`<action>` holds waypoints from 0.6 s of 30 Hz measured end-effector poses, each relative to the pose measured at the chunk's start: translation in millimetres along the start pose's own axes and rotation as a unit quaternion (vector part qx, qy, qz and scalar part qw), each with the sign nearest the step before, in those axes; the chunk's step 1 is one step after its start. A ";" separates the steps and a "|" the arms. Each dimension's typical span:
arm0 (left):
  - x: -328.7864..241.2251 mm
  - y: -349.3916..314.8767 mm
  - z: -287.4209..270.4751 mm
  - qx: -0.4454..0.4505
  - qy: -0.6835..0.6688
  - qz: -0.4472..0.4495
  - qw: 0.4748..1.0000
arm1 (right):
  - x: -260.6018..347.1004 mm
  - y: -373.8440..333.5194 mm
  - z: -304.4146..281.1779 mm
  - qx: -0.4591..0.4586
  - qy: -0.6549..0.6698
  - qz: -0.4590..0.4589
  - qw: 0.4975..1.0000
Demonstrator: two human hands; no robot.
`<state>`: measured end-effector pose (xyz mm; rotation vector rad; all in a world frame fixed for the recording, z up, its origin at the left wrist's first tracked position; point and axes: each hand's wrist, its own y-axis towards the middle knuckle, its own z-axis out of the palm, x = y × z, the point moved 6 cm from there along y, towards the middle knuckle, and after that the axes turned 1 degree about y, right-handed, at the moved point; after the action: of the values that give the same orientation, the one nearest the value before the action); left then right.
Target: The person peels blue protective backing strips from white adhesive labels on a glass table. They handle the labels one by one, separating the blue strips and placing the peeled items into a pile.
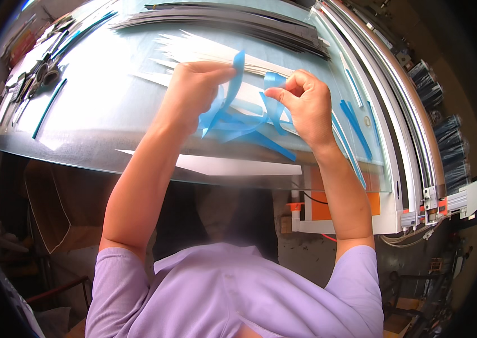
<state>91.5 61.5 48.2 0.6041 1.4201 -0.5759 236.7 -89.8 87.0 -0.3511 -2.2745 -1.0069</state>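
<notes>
Thin, translucent blue film strips curl between my two raised hands over the glass tabletop. With thumb and forefinger, my left hand pinches a blue film strip that hangs down in a twist. A looped piece of blue film is held between the thumb and bent fingers of my right hand. Whether both hands hold one continuous strip, I cannot tell. More loose blue strips lie just below the hands. Behind them, long white strips fan out on the glass, partly covered by my hands.
A stack of dark grey strips lies along the far side. Scissors and other tools sit at the left. Blue strips rest near the right edge, beside a long metal rail. A cardboard box stands below the table.
</notes>
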 end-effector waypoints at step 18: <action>-0.3 5.9 3.3 -0.020 -0.234 0.085 0.968 | -81.0 10.5 6.1 0.083 -0.123 0.089 0.985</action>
<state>98.0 63.5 48.9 0.5105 0.9236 -0.5095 301.6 -77.7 38.5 -0.6264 -2.4739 -0.7108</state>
